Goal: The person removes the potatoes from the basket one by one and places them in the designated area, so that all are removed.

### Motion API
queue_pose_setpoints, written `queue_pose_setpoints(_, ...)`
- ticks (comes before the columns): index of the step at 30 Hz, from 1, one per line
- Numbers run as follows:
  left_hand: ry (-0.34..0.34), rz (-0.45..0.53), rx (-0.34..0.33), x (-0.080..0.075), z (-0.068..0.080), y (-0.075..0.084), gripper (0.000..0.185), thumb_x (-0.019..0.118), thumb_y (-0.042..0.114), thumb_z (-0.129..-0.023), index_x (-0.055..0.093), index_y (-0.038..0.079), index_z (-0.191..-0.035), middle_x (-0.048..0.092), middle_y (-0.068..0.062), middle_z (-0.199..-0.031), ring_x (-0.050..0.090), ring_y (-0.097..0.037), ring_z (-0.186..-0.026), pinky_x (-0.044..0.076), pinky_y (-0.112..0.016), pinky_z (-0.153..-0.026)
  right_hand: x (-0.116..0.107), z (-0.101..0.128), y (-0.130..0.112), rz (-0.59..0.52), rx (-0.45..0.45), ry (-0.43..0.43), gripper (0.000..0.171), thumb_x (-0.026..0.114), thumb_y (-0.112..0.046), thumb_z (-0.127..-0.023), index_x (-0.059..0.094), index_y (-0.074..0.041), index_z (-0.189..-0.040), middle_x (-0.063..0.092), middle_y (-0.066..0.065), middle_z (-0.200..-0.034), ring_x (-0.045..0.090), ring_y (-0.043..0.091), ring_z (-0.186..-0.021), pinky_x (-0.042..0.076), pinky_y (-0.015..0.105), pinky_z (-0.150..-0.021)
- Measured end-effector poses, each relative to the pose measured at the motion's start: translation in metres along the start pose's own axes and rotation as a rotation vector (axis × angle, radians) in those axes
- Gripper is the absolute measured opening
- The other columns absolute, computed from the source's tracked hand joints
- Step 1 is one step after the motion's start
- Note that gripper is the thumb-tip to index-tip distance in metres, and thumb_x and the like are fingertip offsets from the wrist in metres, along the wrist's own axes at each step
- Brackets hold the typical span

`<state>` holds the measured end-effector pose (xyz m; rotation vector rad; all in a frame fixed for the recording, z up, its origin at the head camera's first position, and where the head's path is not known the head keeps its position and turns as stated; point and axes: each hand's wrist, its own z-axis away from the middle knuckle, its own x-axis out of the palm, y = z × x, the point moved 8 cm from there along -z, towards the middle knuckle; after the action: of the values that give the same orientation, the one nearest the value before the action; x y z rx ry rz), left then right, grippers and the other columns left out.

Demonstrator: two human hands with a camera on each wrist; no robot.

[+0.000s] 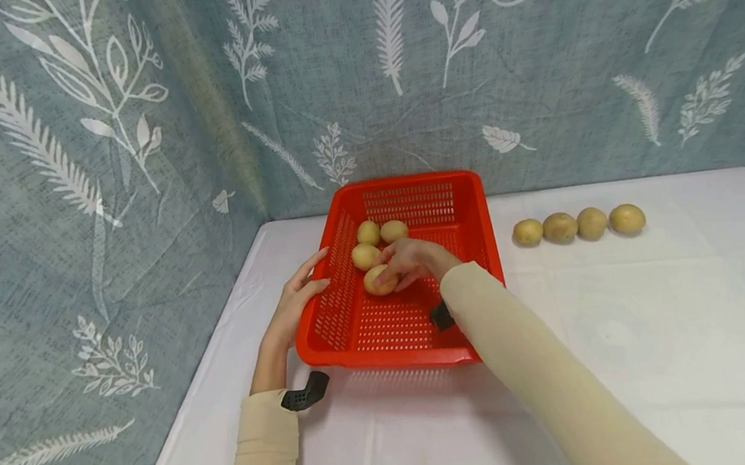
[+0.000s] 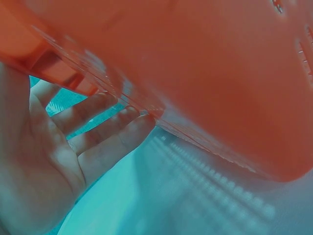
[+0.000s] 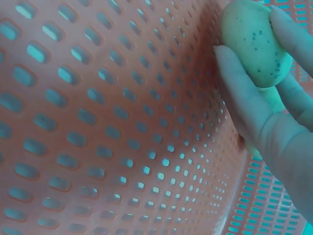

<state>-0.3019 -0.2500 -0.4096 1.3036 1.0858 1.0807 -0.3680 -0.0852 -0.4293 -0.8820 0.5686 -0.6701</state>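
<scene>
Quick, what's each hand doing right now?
Left hand: open, fingers straight against the red basket's outer wall.
Right hand: holds a potato inside the basket.

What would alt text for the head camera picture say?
A person's right hand grips a potato inside a red basket holding three more, while the left hand rests against its side. Four potatoes lie in a row on the white table.

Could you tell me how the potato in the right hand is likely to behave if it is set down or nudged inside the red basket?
The potato looks rounded and smooth, so it would probably roll a little on the basket's flat perforated floor. It seems firm: the right hand's fingers curl round it without denting it. The walls would likely stop it.
</scene>
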Motion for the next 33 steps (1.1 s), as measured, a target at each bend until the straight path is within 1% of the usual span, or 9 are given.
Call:
queue_pose_setpoints(3,-0.004,0.012,0.000,0.001,0.000,0.000,0.055,0.043,0.008,-0.096,0.031,0.013,-0.150,0.042,-0.026,-0.130,0.058,-0.026,-0.096,0.053,-0.033,-0.075,-0.003,0.000,0.000,0.015,-0.002,0.021,0.049,0.074,-0.008,-0.081,0.052,0.001,-0.124,0.053,0.013,-0.116,0.057,0.025,-0.097,0.053,0.036,-0.080)
queue_pose_setpoints(7,-0.013,0.026,-0.002,0.001,0.002,-0.001,0.056,0.044,0.008,-0.095,0.030,0.013,-0.150,0.042,-0.027,-0.131,0.058,-0.028,-0.098,0.053,-0.035,-0.075,-0.001,0.005,-0.005,-0.036,-0.019,0.049,0.045,0.071,-0.005,-0.084,0.049,0.001,-0.123,0.050,0.014,-0.118,0.056,0.027,-0.099,0.050,0.039,-0.087)
queue_pose_setpoints(10,-0.014,0.029,0.000,0.001,0.002,-0.001,0.057,0.044,0.008,-0.095,0.030,0.013,-0.150,0.041,-0.026,-0.132,0.057,-0.027,-0.098,0.053,-0.035,-0.075,-0.001,0.008,-0.009,-0.086,-0.033,0.061,0.046,0.069,-0.003,-0.085,0.047,0.002,-0.124,0.048,0.014,-0.119,0.054,0.027,-0.099,0.048,0.042,-0.090)
queue_pose_setpoints(13,-0.013,0.031,0.006,0.001,0.001,0.000,0.057,0.044,0.008,-0.095,0.031,0.013,-0.150,0.041,-0.025,-0.132,0.057,-0.026,-0.099,0.053,-0.035,-0.076,-0.002,0.009,-0.013,-0.084,-0.049,0.065,0.047,0.069,-0.002,-0.085,0.048,0.003,-0.126,0.047,0.014,-0.121,0.054,0.026,-0.099,0.048,0.042,-0.090)
queue_pose_setpoints(18,-0.012,0.017,0.015,0.000,0.001,0.000,0.056,0.044,0.008,-0.095,0.030,0.013,-0.150,0.041,-0.025,-0.132,0.056,-0.026,-0.100,0.052,-0.034,-0.077,-0.009,0.013,-0.022,-0.039,-0.103,0.075,0.045,0.070,-0.001,-0.084,0.051,0.002,-0.125,0.047,0.013,-0.123,0.055,0.026,-0.102,0.049,0.040,-0.088)
queue_pose_setpoints(20,-0.009,0.013,0.016,-0.001,0.002,0.000,0.056,0.043,0.008,-0.095,0.031,0.013,-0.150,0.041,-0.024,-0.132,0.056,-0.026,-0.100,0.052,-0.034,-0.077,-0.012,0.015,-0.026,-0.045,-0.118,0.084,0.044,0.070,0.000,-0.084,0.052,0.002,-0.124,0.046,0.014,-0.123,0.055,0.027,-0.103,0.048,0.042,-0.089)
queue_pose_setpoints(25,-0.004,0.012,0.007,-0.002,0.002,0.000,0.056,0.042,0.008,-0.096,0.031,0.013,-0.150,0.041,-0.026,-0.133,0.056,-0.028,-0.100,0.053,-0.034,-0.077,-0.016,0.019,-0.036,-0.090,-0.114,0.086,0.046,0.070,0.001,-0.083,0.051,0.002,-0.125,0.046,0.017,-0.126,0.053,0.029,-0.107,0.045,0.044,-0.093)
queue_pose_setpoints(33,-0.009,0.004,0.005,-0.001,0.001,0.000,0.056,0.043,0.008,-0.095,0.031,0.012,-0.150,0.041,-0.027,-0.130,0.055,-0.029,-0.100,0.053,-0.034,-0.077,-0.023,0.035,-0.051,-0.058,-0.158,0.096,0.046,0.069,-0.002,-0.085,0.050,0.004,-0.126,0.051,0.018,-0.121,0.055,0.028,-0.102,0.048,0.040,-0.090)
